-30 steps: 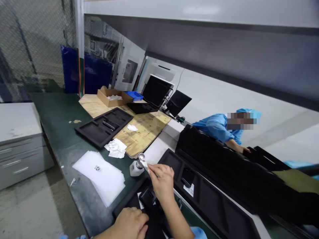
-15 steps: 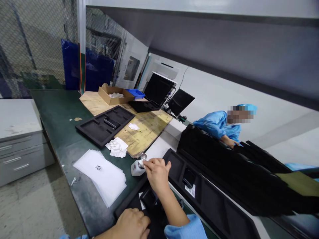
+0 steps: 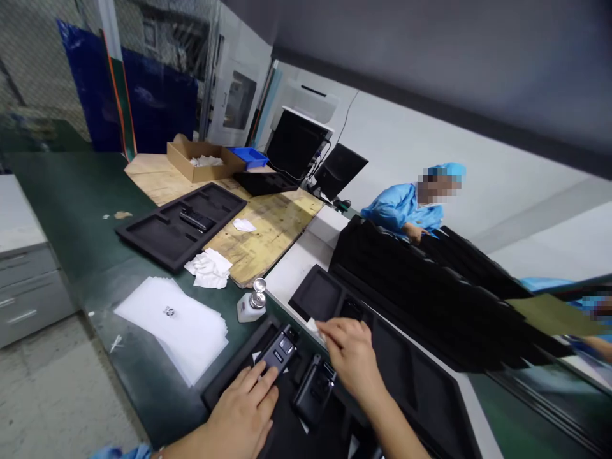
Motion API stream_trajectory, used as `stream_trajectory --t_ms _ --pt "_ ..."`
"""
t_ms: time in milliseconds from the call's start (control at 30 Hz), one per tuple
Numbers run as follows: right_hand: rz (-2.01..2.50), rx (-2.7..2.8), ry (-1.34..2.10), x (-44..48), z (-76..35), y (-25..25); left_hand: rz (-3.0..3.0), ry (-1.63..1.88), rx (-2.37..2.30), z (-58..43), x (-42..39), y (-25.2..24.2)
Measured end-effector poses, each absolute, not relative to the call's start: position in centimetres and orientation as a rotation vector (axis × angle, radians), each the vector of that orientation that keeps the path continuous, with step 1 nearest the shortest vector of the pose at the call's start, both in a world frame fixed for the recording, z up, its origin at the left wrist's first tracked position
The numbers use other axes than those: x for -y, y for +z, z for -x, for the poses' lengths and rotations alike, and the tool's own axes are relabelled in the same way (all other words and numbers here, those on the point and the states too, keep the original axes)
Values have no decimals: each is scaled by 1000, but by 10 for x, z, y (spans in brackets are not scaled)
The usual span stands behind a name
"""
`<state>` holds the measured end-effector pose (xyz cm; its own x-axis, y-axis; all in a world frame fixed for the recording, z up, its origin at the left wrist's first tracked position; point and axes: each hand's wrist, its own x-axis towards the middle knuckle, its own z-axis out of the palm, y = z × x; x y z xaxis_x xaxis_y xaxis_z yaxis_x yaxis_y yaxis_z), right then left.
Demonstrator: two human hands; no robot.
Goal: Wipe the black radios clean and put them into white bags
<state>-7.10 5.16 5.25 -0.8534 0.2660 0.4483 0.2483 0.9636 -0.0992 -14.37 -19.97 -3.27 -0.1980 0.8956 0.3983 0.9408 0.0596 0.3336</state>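
My left hand (image 3: 241, 411) lies flat with fingers stretched on the near black foam tray (image 3: 229, 376), its fingertips touching a small black device (image 3: 278, 350). My right hand (image 3: 351, 357) hovers over the tray, fingers pinched on a small white wipe (image 3: 315, 328). A second black device (image 3: 313, 389) lies in the tray between my hands. A white dispenser bottle with a metal top (image 3: 251, 304) stands on the green table just beyond the tray.
A stack of white sheets (image 3: 172, 322) lies left of the bottle, crumpled wipes (image 3: 208, 269) beyond it. Another black tray (image 3: 179, 223) sits on the green table. A long stack of black trays (image 3: 430, 287) runs right. A person in blue (image 3: 406, 207) works behind it.
My right hand left the bottle's top and came back over the near tray with the wipe. My left hand spread flat onto the device. The view shifted down and right.
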Motion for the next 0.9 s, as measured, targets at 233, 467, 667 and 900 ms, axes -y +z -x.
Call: stream_trajectory --t_ms 233,467,667,900 --pt "213 2765 105 -29 81 23 2075 -587 2341 147 194 -32" --pt "185 2728 122 -38 69 21 2089 -664 2321 147 196 -37" --pt "160 2722 127 -39 75 20 2052 -631 2270 149 194 -41" --pt "207 2690 130 -46 71 23 2075 -547 2247 148 193 -39"
